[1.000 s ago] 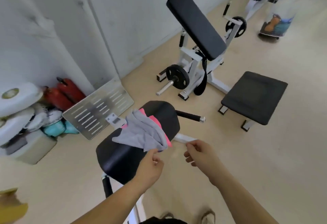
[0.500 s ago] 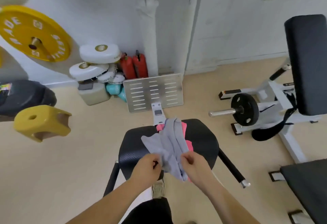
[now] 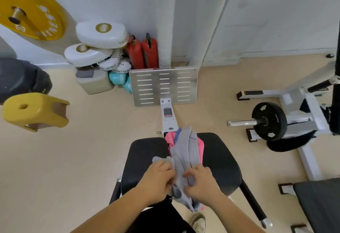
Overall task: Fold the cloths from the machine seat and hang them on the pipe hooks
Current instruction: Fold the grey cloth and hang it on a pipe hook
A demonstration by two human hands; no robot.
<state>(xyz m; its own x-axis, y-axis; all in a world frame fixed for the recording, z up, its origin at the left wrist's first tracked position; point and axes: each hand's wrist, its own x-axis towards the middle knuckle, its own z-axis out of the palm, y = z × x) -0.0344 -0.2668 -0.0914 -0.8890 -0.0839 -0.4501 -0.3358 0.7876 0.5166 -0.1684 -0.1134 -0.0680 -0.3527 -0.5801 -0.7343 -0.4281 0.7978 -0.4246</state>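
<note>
A grey cloth [image 3: 184, 151] lies bunched lengthwise on the black machine seat [image 3: 219, 161], on top of a pink cloth [image 3: 200, 147] whose edges show beside it. My left hand [image 3: 158, 178] grips the grey cloth's near left part, fingers curled into the fabric. My right hand [image 3: 201, 182] grips the same cloth just to the right. The cloth's near end hangs over the seat's front edge. A white pipe [image 3: 168, 20] runs up the wall behind the machine; its hooks are out of view.
A slotted metal footplate [image 3: 162, 86] stands beyond the seat. Red extinguishers [image 3: 144, 52], white pads [image 3: 102, 33] and a yellow plate [image 3: 27, 9] sit at the left wall. A yellow stool [image 3: 35, 111] is left. A plate-loaded bench [image 3: 268, 121] stands right.
The view swung left and closer to the seat. My right hand came onto the grey cloth, and both hands gathered it toward the seat's front edge.
</note>
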